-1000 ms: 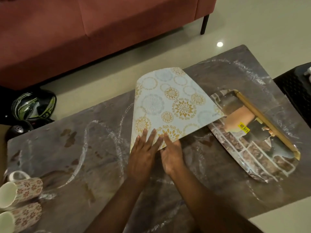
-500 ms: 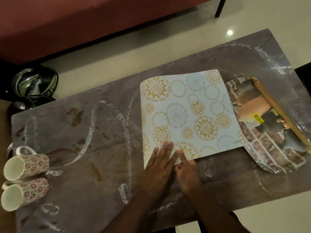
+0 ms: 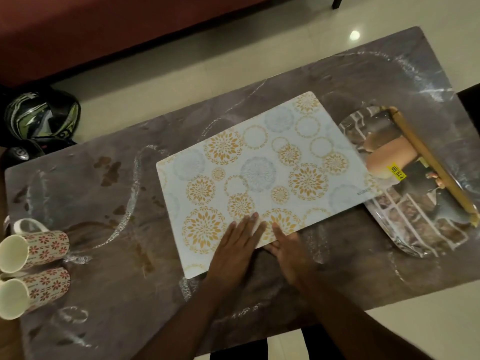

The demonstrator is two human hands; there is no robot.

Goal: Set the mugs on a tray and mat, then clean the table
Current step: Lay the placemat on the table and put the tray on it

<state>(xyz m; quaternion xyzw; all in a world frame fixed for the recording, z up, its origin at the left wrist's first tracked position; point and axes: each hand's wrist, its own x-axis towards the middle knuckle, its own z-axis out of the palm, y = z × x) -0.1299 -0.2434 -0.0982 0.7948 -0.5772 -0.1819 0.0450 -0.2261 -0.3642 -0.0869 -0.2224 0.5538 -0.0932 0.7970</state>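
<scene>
a floral mat [image 3: 262, 175] lies flat mid-tabletop [image 3: 104, 157], its right edge overlapping a tray [image 3: 420, 229]. left hand [image 3: 237, 249] presses its near edge, fingers straight; right hand [image 3: 288, 252] likewise. two mugs [image 3: 33, 271] lie tipped at far left.

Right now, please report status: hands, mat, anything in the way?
Left hand flat on mat; right hand at its near edge. Mat overlaps tray. Mugs lie sideways.

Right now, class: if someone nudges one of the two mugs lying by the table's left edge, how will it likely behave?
The upper mug lies on its side, so it would probably roll, though its handle may check it. Lying near the table edge, it could drop off and, if ceramic, break.
</scene>
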